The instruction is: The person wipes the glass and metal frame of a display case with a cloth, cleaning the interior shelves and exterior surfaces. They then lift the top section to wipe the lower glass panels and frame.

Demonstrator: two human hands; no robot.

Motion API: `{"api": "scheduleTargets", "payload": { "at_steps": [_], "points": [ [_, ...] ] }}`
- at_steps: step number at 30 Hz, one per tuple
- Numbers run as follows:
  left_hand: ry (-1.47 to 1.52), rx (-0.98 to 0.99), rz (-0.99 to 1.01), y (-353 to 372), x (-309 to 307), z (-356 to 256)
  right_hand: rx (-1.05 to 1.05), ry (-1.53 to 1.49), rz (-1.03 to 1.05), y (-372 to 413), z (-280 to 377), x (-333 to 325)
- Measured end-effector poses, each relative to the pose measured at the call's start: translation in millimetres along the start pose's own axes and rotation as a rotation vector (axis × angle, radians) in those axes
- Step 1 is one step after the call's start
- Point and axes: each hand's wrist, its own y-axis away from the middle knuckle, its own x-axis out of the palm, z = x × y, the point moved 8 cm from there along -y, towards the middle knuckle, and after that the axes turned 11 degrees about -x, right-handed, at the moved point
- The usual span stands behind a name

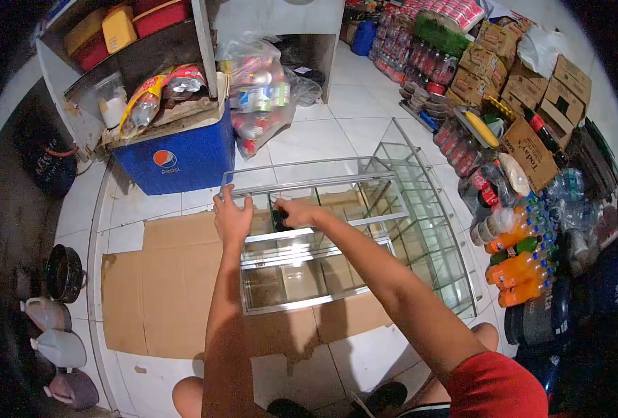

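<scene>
A glass display case (326,304) with silvery metal edging lies on the floor before me, its glass divided into several sections. My left hand (232,219) grips the case's far left corner, thumb on the inner side and fingers over the edge. Inside the frame, close to that corner, my right hand (298,213) is closed around a small black item (279,219). The fingers hide part of it, so I cannot make out its kind. Flattened cardboard (162,292) is spread under and beside the case.
A blue Pepsi cooler (190,164) stands beyond the case at left, beside a clear bag of cans (256,97). Orange soda bottles (521,268), cola packs and cardboard boxes (528,153) line the right side. Plastic jugs (58,347) and a black pan (65,272) are at left.
</scene>
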Motion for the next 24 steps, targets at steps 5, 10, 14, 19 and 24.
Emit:
{"api": "scheduleTargets", "payload": {
  "at_steps": [5,10,14,19,24],
  "points": [
    [-0.007,-0.011,0.006,-1.3,-3.4,4.0,0.066,-0.018,0.269,-8.9,-18.2,37.4],
    [0.017,-0.001,0.003,1.1,-2.2,-1.0,0.125,0.261,0.553,-4.6,-17.0,41.9],
    [0.019,0.001,0.04,1.6,-2.0,1.1,0.168,0.452,0.426,-7.8,-21.7,37.5],
    [0.02,0.034,0.012,0.6,3.4,3.0,0.244,0.601,0.35,4.6,-33.0,33.7],
    [-0.014,0.01,0.025,-0.3,2.7,3.4,0.233,0.674,0.436,12.7,-13.4,25.3]
  ]
}}
